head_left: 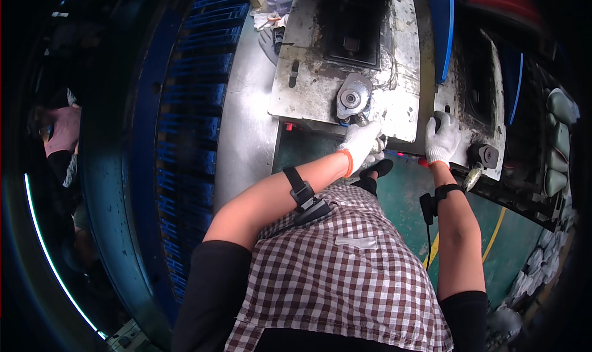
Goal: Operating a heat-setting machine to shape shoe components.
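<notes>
My left hand [362, 143], in a white knit glove with an orange cuff, is at the front edge of the left metal plate [394, 114]. Its fingers are closed around what looks like the wrapped handle of a grey metal fitting [352, 98], which has a round ringed centre. The glove hides most of that handle. Further right, my right hand [443, 137], gloved alike, lies by the left front corner of a second metal plate [445, 83], fingers apart and nothing visible in them. A red button [422, 162] sits just below it.
A dark fitting [485, 156] with a wrapped handle [473, 177] sits on the right plate's front edge. Dark recessed moulds [351, 43] show blackened surroundings. Grey-green moulded pieces [558, 139] line the far right. A person in pink [63, 130] is at far left.
</notes>
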{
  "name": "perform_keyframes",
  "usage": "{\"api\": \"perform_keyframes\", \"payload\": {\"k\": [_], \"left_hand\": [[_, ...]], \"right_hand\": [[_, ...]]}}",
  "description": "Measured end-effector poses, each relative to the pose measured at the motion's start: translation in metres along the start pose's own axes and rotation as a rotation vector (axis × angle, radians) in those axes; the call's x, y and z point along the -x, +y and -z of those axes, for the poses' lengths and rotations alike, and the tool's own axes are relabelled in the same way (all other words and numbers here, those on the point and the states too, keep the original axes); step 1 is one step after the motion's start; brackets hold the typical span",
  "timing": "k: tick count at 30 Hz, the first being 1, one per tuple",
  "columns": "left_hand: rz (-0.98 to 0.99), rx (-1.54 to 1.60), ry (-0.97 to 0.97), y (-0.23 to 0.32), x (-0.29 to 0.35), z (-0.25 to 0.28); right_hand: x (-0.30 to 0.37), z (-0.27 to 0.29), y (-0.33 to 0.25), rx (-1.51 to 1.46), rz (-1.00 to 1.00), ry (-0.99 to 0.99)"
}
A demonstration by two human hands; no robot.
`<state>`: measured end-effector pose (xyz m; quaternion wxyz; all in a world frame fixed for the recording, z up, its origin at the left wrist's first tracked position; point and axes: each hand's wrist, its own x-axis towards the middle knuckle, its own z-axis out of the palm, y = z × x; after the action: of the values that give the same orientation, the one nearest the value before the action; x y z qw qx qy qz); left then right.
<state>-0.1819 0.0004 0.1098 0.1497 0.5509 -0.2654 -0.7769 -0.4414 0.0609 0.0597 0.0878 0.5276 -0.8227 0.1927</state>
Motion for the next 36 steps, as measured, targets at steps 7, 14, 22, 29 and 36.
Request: {"api": "perform_keyframes", "payload": {"k": [7, 14, 22, 29, 36], "left_hand": [[-0.027, -0.171, -0.143, 0.001, 0.005, 0.037], [-0.151, -0.866, -0.175, 0.051, 0.018, 0.098], [-0.391, -1.457, 0.123, 0.061, 0.017, 0.097], [-0.479, -1.202, 0.151, 0.059, 0.015, 0.101], [-0.330, -0.546, -0.049, 0.012, 0.008, 0.086]], "right_hand": [[0.000, 0.000, -0.001, -0.004, -0.016, -0.020], [0.002, 0.003, -0.002, -0.028, -0.003, -0.002], [0.000, 0.002, -0.005, -0.037, -0.009, -0.002], [-0.009, 0.003, -0.009, 0.016, -0.027, -0.025], [0.009, -0.003, 0.002, 0.014, -0.071, -0.061]]}}
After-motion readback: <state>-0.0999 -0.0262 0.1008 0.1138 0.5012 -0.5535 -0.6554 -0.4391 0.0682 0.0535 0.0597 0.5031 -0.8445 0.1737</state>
